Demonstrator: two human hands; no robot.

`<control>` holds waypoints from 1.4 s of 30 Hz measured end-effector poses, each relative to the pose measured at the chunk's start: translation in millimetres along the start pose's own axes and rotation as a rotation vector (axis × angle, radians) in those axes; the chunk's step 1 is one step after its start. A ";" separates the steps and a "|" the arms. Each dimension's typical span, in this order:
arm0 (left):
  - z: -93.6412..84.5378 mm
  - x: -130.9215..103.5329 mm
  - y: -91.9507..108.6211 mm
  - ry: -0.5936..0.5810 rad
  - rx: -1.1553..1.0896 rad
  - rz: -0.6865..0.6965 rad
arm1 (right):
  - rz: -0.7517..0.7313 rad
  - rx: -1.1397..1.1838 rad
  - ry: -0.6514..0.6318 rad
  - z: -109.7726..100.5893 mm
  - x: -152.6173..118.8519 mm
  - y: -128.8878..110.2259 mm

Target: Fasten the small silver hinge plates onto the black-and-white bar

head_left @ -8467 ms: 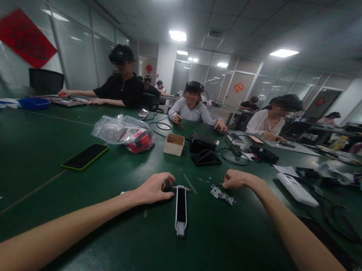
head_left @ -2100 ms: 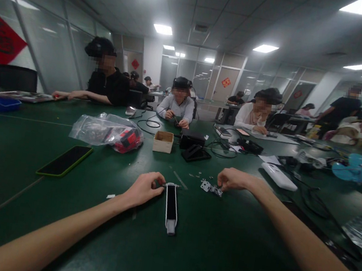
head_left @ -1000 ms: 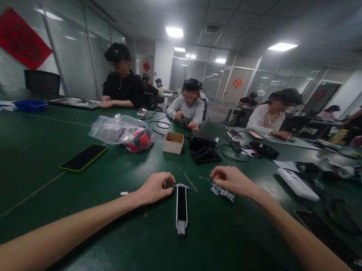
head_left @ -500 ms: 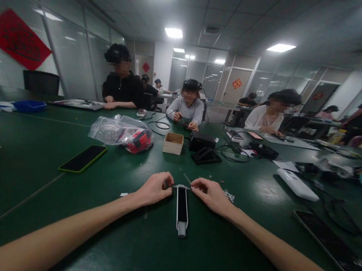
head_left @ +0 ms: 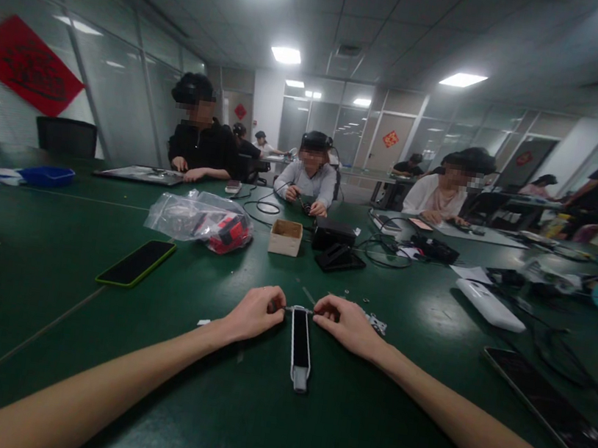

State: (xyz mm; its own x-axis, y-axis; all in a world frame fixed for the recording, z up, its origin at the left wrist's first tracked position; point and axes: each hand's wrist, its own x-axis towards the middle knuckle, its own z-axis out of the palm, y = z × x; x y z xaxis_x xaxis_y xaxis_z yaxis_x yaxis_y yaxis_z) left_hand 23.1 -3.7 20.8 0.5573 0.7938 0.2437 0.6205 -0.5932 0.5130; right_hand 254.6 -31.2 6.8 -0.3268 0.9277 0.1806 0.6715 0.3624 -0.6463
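Note:
A slim pen-shaped device (head_left: 301, 339) with a white frame, a long dark face and a grey tip lies on the green table, tip towards me. At its far end, my left hand (head_left: 257, 312) is closed in a pinch on the left side. My right hand (head_left: 345, 322) pinches in the same way on the right. Between the fingertips runs a thin strip (head_left: 299, 308), crossing the device's far end; its kind is too small to make out. Small metal pieces (head_left: 375, 324) lie just beyond my right hand.
A phone with a green edge (head_left: 136, 263) lies to the left, near a clear bag (head_left: 200, 219) with red contents. A small open box (head_left: 286, 238) and a black box (head_left: 334, 234) stand ahead. On the right are a white device (head_left: 491, 304) and a dark phone (head_left: 551, 408). Co-workers sit opposite.
My hands and the device stay almost where they were. Across the table on the left, a co-worker's flat panel has shifted right. The hand at the far left edge has drawn slightly out of view.

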 end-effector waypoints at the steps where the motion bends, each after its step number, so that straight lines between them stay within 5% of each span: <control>1: 0.0 0.1 -0.3 -0.002 -0.001 0.001 | -0.002 -0.001 0.000 0.1 0.3 0.6; 42: 4.6 1.0 -6.0 0.003 -0.001 0.014 | -0.003 0.011 -0.015 0.5 3.1 -12.3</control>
State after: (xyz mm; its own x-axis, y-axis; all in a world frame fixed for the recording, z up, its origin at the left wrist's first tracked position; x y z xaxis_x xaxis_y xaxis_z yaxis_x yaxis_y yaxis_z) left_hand 22.5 0.0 14.1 0.5639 0.7859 0.2535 0.6120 -0.6039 0.5107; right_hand 245.0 -32.8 14.9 -0.3391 0.9250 0.1713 0.6633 0.3642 -0.6538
